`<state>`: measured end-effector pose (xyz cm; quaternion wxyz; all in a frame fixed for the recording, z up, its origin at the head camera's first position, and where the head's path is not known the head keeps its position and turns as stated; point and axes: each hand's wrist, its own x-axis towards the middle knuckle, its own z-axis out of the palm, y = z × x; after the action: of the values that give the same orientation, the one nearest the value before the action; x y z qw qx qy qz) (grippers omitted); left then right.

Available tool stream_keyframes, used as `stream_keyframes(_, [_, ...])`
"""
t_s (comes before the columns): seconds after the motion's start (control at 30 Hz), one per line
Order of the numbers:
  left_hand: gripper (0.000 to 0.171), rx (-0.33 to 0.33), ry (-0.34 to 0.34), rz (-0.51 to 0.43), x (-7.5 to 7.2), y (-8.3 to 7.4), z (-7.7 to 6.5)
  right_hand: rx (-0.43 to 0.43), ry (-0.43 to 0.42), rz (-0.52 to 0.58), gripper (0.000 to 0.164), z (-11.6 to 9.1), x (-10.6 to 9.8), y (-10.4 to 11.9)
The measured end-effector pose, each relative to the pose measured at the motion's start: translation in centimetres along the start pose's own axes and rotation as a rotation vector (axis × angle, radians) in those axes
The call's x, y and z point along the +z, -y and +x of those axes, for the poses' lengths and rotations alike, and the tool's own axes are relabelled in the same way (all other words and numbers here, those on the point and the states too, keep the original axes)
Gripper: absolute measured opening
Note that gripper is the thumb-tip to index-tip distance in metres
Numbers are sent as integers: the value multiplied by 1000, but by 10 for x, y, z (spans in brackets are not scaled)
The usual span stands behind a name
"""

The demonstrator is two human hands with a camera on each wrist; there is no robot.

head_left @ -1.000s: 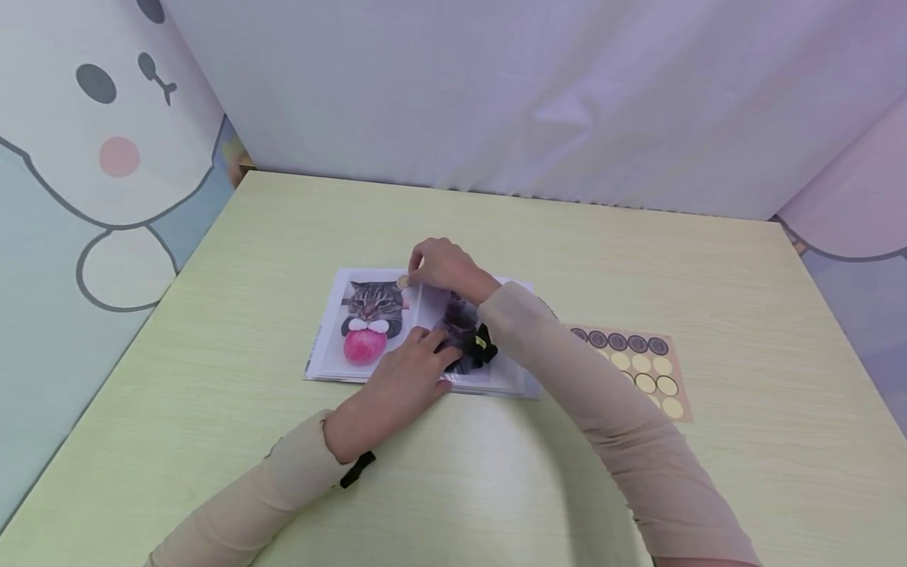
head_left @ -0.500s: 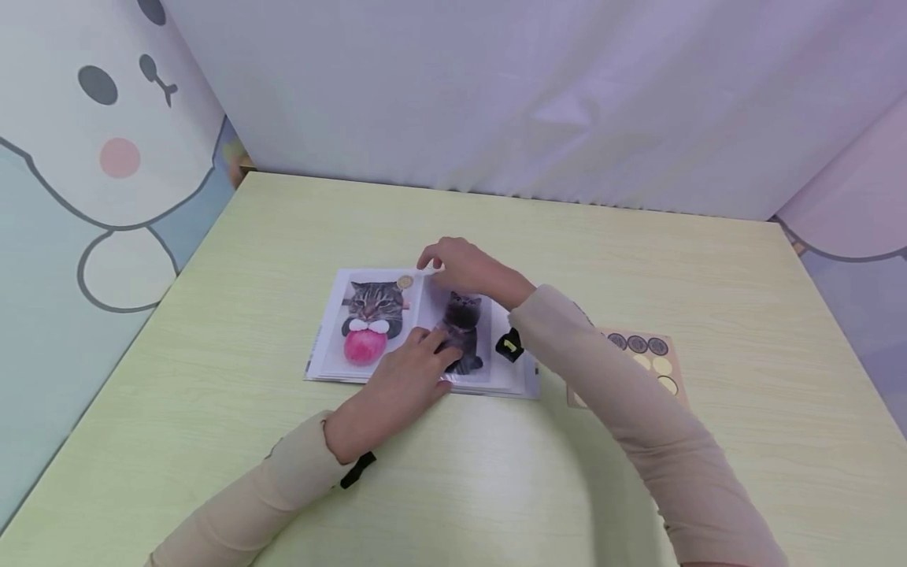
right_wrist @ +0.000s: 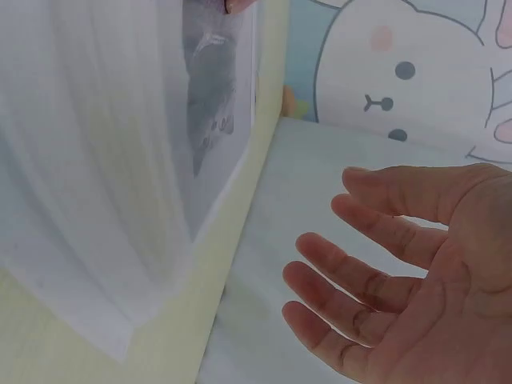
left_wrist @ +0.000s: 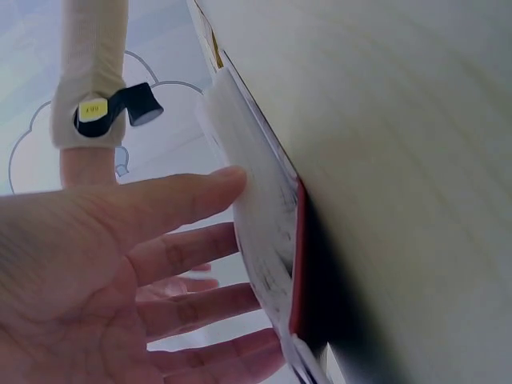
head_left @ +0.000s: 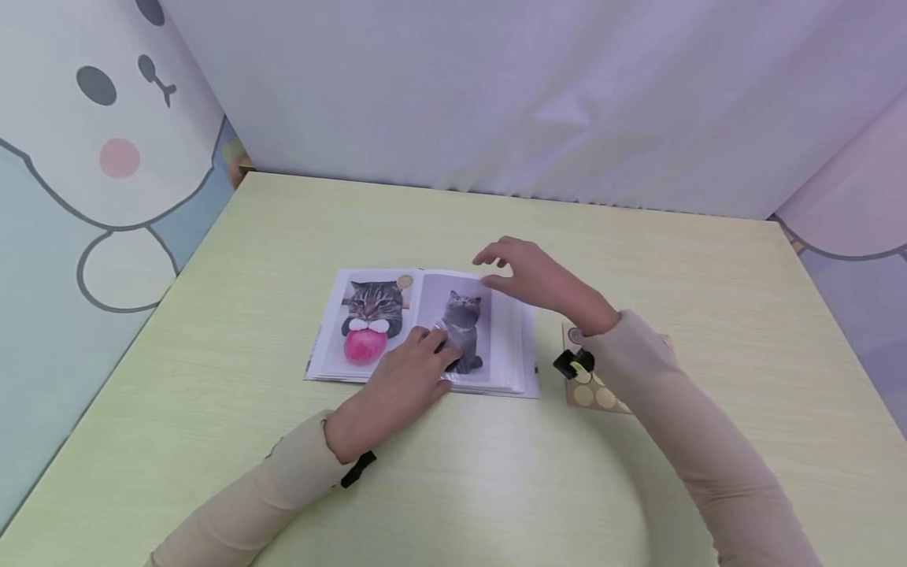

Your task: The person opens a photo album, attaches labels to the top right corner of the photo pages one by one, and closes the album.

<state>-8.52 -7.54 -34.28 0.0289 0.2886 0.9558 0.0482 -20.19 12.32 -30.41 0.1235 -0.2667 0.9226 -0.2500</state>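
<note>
An open photo album [head_left: 506, 339] lies on the table, with a cat photo on each page. On its left page, a round gold sticker [head_left: 405, 281] sits at the photo's upper right corner. My left hand [head_left: 407, 374] rests on the album near its lower middle; its thumb and fingertips touch the pages in the left wrist view [left_wrist: 160, 272]. Over the album's upper right corner hovers my right hand [head_left: 527, 272], fingers loosely spread and holding nothing, as the right wrist view also shows. A sheet of round stickers [head_left: 595, 394] lies right of the album, partly hidden by my right forearm.
The pale wooden table [head_left: 283, 236] reaches back to a white curtain [head_left: 496, 102]. A printed cartoon panel [head_left: 106, 181] stands along the left side, another at the right. Each wrist bears a black strap piece.
My right hand has let go of the gold sticker, which now sits on the left page, and moved right across the album. The left hand has stayed in place.
</note>
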Motion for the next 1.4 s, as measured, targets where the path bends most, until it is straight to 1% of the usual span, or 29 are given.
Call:
stream_keyframes(0.13, [34, -2, 3, -2, 0, 0, 1, 18, -48, 11, 34, -24, -4, -18])
stream_keyframes(0.23, [33, 2, -6, -8, 0, 1, 1, 38, -63, 10, 34, -42, -5, -31])
stream_keyframes(0.4, [34, 5, -15, -15, 1, 1, 1, 54, -52, -26, 35, -69, -9, -44])
stream_keyframes(0.5, [33, 10, -20, -13, 0, 1, 1, 55, -13, -49, 34, -83, -9, -51])
stream_keyframes(0.57, [33, 13, -21, -11, 0, 1, 1, 30, 21, -62, 33, -91, -8, -55])
stream_keyframes(0.63, [33, 15, -21, -9, -1, 1, 1, -19, 51, -85, 33, -98, -4, -60])
stream_keyframes(0.83, [34, 22, -23, 0, -1, 1, 1, -176, 87, -230, 34, -111, 9, -74])
stream_keyframes(0.93, [34, 24, -25, 4, 0, 1, 2, -221, 103, -275, 38, -113, 12, -79])
stream_keyframes(1.03, [34, 23, -25, 7, 1, 1, 1, -233, 119, -281, 42, -113, 13, -82])
stream_keyframes(1.2, [34, 16, -18, 3, 0, 1, 1, -182, 142, -269, 40, -113, 11, -88])
stream_keyframes(1.27, [33, 13, -16, -2, 0, 1, 1, -152, 135, -270, 36, -113, 11, -91])
stream_keyframes(1.4, [33, 12, -17, -10, 0, 1, 0, -43, 108, -250, 33, -113, 9, -96])
